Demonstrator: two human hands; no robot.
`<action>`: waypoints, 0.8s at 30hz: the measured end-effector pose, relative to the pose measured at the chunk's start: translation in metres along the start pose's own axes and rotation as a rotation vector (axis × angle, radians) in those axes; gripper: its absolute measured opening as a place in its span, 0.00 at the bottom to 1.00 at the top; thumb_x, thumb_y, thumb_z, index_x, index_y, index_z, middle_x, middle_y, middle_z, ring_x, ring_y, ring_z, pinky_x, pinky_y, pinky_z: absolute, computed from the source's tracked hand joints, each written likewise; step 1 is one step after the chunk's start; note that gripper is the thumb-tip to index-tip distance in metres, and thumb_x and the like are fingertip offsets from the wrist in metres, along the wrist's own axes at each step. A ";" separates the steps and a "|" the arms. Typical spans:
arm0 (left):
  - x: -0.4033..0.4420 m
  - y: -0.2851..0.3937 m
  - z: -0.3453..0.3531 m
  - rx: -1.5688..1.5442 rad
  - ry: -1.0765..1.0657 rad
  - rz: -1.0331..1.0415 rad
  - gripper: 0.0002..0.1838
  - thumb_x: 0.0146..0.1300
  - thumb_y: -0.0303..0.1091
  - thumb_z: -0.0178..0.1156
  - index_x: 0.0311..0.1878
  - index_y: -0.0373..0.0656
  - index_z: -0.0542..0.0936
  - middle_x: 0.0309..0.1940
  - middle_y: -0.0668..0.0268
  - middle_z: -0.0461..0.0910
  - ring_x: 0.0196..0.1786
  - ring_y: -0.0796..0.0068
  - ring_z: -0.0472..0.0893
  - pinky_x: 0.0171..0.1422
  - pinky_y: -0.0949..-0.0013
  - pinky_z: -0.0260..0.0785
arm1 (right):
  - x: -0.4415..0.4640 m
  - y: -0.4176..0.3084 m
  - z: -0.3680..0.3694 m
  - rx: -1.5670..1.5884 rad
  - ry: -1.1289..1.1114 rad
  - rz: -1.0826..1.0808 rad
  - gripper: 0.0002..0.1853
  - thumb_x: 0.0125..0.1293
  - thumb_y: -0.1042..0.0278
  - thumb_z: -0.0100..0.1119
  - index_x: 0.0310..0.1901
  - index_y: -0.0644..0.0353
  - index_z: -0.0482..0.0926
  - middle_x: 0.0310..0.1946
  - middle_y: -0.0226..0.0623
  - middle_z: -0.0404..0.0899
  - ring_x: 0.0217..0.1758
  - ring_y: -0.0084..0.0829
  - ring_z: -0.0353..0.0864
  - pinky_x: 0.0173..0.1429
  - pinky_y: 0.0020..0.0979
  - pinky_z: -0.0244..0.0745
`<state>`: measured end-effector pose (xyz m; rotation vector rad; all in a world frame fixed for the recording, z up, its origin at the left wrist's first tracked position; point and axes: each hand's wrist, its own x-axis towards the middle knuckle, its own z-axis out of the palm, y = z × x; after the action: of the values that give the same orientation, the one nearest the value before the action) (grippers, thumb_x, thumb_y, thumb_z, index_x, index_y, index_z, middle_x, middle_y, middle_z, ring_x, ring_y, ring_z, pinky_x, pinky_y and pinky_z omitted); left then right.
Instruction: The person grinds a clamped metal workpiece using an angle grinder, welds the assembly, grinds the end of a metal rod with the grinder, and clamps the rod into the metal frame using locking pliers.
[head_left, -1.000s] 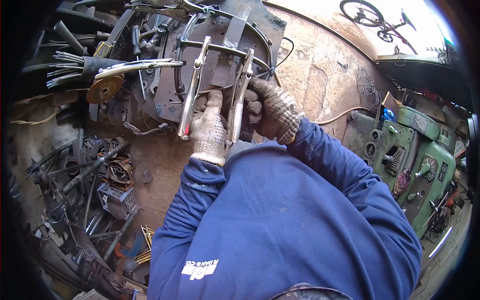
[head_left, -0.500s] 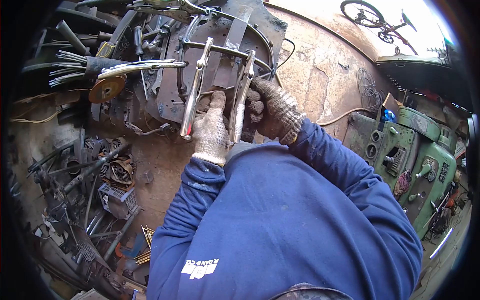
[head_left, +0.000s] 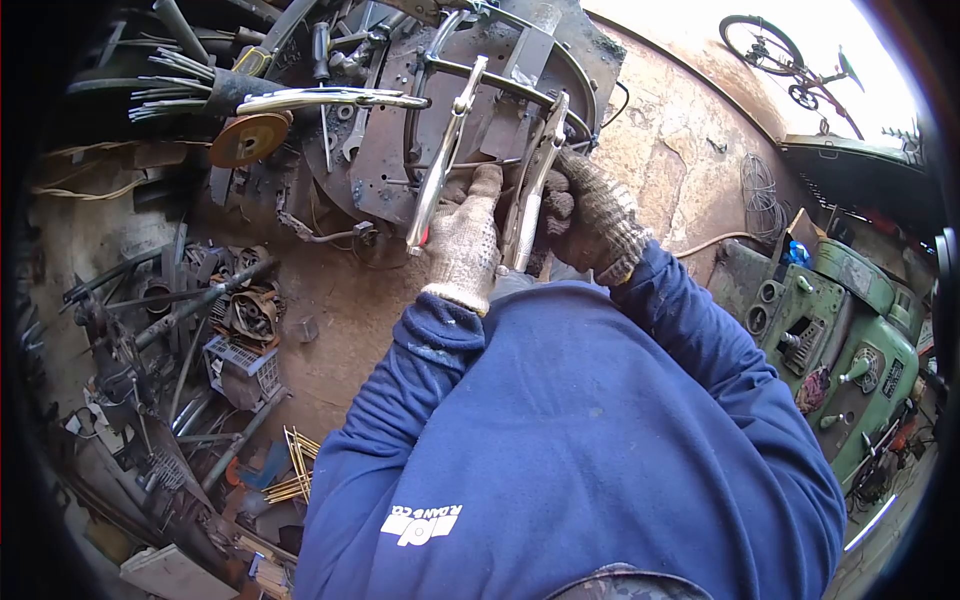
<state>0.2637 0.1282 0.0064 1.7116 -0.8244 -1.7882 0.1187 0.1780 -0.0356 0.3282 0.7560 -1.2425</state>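
Locking pliers (head_left: pixel 446 163) partly hid the metal frame (head_left: pixel 511 87), near a grinding disc (head_left: pixel 243 142). The frame lay just ahead of the curled left hand (head_left: pixel 466 238) and right hand (head_left: pixel 596 214); their grip was unclear.

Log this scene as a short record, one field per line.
Left hand: gloved, at the left clamp; grip unclear
Right hand: gloved, fingers curled, beside the right clamp
Work: metal frame, both clamps at its crossbar
Clothing: blue top
Picture left: orange-brown disc, bundled thin rods
Picture right: green machine
Upper right: bicycle
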 end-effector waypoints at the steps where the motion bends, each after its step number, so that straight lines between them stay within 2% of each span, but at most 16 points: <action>1: 0.002 -0.002 0.000 -0.036 -0.014 0.018 0.21 0.69 0.50 0.69 0.23 0.52 0.78 0.14 0.79 0.67 0.15 0.86 0.63 0.18 0.73 0.54 | -0.003 0.000 0.005 -0.007 0.002 -0.008 0.19 0.80 0.52 0.49 0.32 0.53 0.78 0.15 0.24 0.71 0.15 0.23 0.68 0.24 0.30 0.72; 3: 0.006 -0.008 -0.003 -0.073 -0.026 0.035 0.21 0.69 0.50 0.69 0.23 0.52 0.77 0.14 0.79 0.68 0.15 0.86 0.63 0.18 0.73 0.54 | -0.007 0.000 0.012 -0.015 0.002 -0.013 0.19 0.80 0.52 0.50 0.32 0.53 0.78 0.15 0.24 0.71 0.15 0.23 0.68 0.24 0.30 0.72; 4: 0.008 -0.009 -0.007 0.072 -0.035 0.003 0.20 0.70 0.53 0.66 0.32 0.47 0.82 0.20 0.73 0.74 0.21 0.81 0.69 0.25 0.69 0.61 | -0.008 0.001 0.016 -0.039 0.042 -0.029 0.20 0.80 0.50 0.49 0.28 0.48 0.75 0.14 0.21 0.69 0.14 0.21 0.66 0.22 0.27 0.69; 5: 0.010 -0.009 -0.012 0.218 -0.042 -0.030 0.23 0.72 0.56 0.62 0.40 0.42 0.86 0.27 0.68 0.81 0.27 0.76 0.76 0.32 0.65 0.69 | -0.009 0.002 0.020 -0.064 0.081 -0.045 0.22 0.80 0.49 0.49 0.25 0.44 0.71 0.14 0.19 0.67 0.14 0.18 0.64 0.19 0.24 0.66; 6: 0.011 -0.004 -0.015 0.373 -0.047 -0.099 0.23 0.72 0.55 0.63 0.39 0.42 0.86 0.26 0.69 0.80 0.28 0.77 0.76 0.32 0.66 0.69 | -0.011 0.001 0.022 -0.051 0.048 -0.031 0.18 0.79 0.51 0.51 0.29 0.46 0.75 0.15 0.19 0.69 0.14 0.18 0.65 0.19 0.24 0.66; 8: 0.000 0.002 -0.005 0.119 -0.041 -0.053 0.18 0.73 0.51 0.63 0.40 0.44 0.86 0.27 0.70 0.81 0.28 0.77 0.76 0.32 0.67 0.70 | -0.012 0.004 0.020 -0.047 0.050 -0.076 0.16 0.79 0.51 0.52 0.32 0.47 0.76 0.16 0.19 0.70 0.14 0.18 0.65 0.19 0.24 0.65; 10: -0.002 0.005 -0.004 0.120 -0.030 -0.071 0.16 0.73 0.49 0.63 0.42 0.44 0.86 0.31 0.69 0.83 0.31 0.77 0.78 0.35 0.67 0.71 | -0.008 0.005 0.011 -0.048 0.022 -0.111 0.12 0.78 0.55 0.53 0.40 0.52 0.79 0.19 0.18 0.73 0.15 0.17 0.66 0.19 0.21 0.65; 11: -0.003 0.007 -0.004 0.120 -0.025 -0.080 0.15 0.73 0.47 0.63 0.44 0.44 0.86 0.33 0.69 0.84 0.32 0.77 0.79 0.36 0.68 0.72 | -0.009 0.004 0.009 -0.049 0.016 -0.107 0.12 0.78 0.55 0.53 0.40 0.52 0.79 0.19 0.18 0.73 0.15 0.17 0.66 0.19 0.21 0.65; 15: 0.016 -0.013 -0.009 0.196 -0.053 0.070 0.22 0.74 0.54 0.61 0.46 0.42 0.86 0.33 0.63 0.85 0.35 0.71 0.81 0.42 0.60 0.74 | -0.018 -0.003 -0.008 -0.149 0.088 -0.157 0.12 0.77 0.58 0.54 0.47 0.55 0.81 0.20 0.17 0.73 0.17 0.12 0.66 0.19 0.17 0.63; 17: 0.022 -0.017 -0.011 0.417 0.006 -0.102 0.24 0.74 0.55 0.60 0.47 0.40 0.86 0.35 0.61 0.85 0.37 0.70 0.82 0.45 0.59 0.74 | -0.032 -0.004 -0.013 -0.220 0.199 -0.219 0.12 0.77 0.59 0.56 0.51 0.56 0.82 0.19 0.16 0.71 0.16 0.13 0.64 0.19 0.18 0.62; 18: 0.017 -0.016 -0.010 0.177 -0.069 -0.109 0.24 0.73 0.54 0.61 0.49 0.38 0.85 0.39 0.61 0.85 0.39 0.70 0.81 0.47 0.61 0.74 | -0.037 -0.005 -0.017 -0.247 0.243 -0.250 0.13 0.76 0.58 0.58 0.53 0.55 0.83 0.19 0.15 0.67 0.16 0.14 0.62 0.19 0.19 0.61; 19: 0.014 -0.019 -0.005 -0.143 -0.178 -0.010 0.24 0.73 0.53 0.63 0.50 0.37 0.84 0.38 0.61 0.85 0.39 0.70 0.80 0.46 0.63 0.74 | -0.044 -0.007 -0.018 -0.254 0.254 -0.262 0.13 0.76 0.58 0.58 0.53 0.55 0.83 0.19 0.15 0.67 0.16 0.14 0.62 0.19 0.19 0.61; 21: 0.031 -0.033 -0.010 -0.039 -0.183 0.011 0.22 0.72 0.52 0.64 0.48 0.38 0.84 0.38 0.63 0.84 0.37 0.71 0.79 0.45 0.64 0.74 | -0.050 -0.007 -0.016 -0.083 0.438 -0.271 0.13 0.75 0.57 0.59 0.54 0.54 0.83 0.19 0.14 0.63 0.17 0.15 0.60 0.20 0.19 0.60; 22: 0.030 -0.033 -0.010 -0.042 -0.184 0.014 0.22 0.72 0.52 0.64 0.48 0.38 0.84 0.38 0.63 0.84 0.37 0.71 0.79 0.45 0.64 0.74 | -0.049 -0.010 -0.044 -0.201 0.411 -0.293 0.14 0.75 0.55 0.60 0.53 0.54 0.81 0.20 0.14 0.65 0.17 0.14 0.61 0.21 0.18 0.59; 24: 0.028 -0.032 -0.011 -0.061 -0.187 0.048 0.23 0.72 0.54 0.64 0.48 0.38 0.84 0.39 0.62 0.85 0.39 0.70 0.80 0.46 0.64 0.74 | -0.053 -0.015 -0.084 -0.222 0.362 -0.290 0.12 0.75 0.55 0.60 0.51 0.53 0.80 0.21 0.14 0.66 0.18 0.14 0.62 0.22 0.19 0.60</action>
<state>0.2739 0.1282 -0.0361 1.4903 -0.8714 -1.9418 0.0697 0.2624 -0.0576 0.2701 1.2778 -1.3716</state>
